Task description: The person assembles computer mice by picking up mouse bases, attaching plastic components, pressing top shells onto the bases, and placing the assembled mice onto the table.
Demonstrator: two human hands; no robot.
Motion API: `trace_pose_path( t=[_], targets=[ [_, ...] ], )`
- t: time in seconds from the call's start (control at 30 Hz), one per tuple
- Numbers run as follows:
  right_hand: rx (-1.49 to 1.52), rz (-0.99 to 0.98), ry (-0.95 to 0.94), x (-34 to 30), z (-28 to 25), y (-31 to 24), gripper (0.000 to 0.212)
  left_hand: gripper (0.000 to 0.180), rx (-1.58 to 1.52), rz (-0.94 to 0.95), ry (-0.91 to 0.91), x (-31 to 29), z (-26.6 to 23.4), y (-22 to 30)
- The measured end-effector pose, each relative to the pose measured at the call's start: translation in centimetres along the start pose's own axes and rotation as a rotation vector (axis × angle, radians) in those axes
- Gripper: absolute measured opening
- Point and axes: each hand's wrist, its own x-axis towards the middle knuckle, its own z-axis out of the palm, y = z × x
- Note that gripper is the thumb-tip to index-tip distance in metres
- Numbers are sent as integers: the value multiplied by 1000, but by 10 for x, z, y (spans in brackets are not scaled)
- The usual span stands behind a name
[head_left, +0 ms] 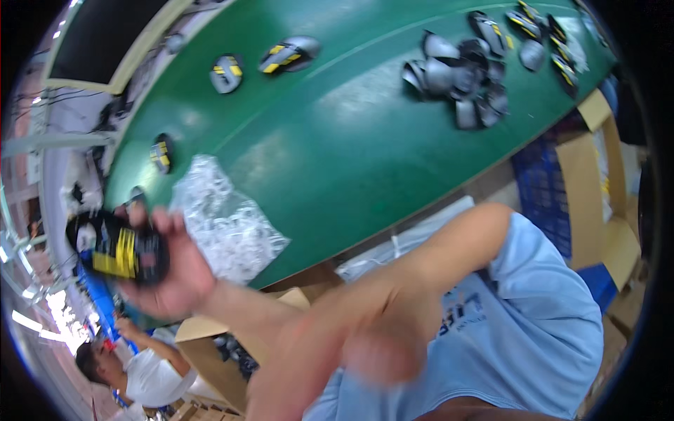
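Observation:
My left hand (175, 270) is raised at the left, beyond the near end of the green table. Its fingers curl round a rounded black piece with yellow patches (123, 254), slightly blurred. My right hand (385, 354) hangs low in front of my light blue shirt, by my left forearm. Motion smears it, so its fingers do not show clearly. Beside my left hand, a clear plastic bag of whitish pieces (228, 228) lies on the table. Similar dark pieces with yellow marks, such as one oval piece (161, 153), lie past it.
On the green table (316, 161) sit a pile of grey curved shells (463, 77) and several yellow-marked pieces (562, 63). Open cardboard boxes (586, 196) and a blue crate (540, 193) stand at right. Another open box (203, 351) and a seated person (151, 375) are lower left.

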Motion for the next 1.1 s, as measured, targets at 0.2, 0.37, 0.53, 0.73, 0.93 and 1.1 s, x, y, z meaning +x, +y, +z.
trace_pose_path(
  t=[0.2, 0.37, 0.53, 0.73, 0.93, 1.1],
  targets=[
    [-20, 24, 55, 16, -7, 34, 56, 99, 36, -14, 90, -113, -13, -19],
    [-150, 50, -33, 17, -11, 54, 44, 101, 50, -2, 210, -156, -30, 1],
    [-1061, 288, 167, 8, -71, 11, 22, 78, -237, -41, 407, -174, -49, -23],
    [-2115, 480, 4, 13, -179, 0, 18, 61, 11, -73, 442, -187, -58, -31],
    [-2278, 464, -60, 21, -204, -8, 16, 53, 307, -89, 531, -185, -52, -52],
    [-2098, 188, 196, -8, -186, -40, 16, 58, 349, -251, 463, -171, -30, -69]
  ],
)
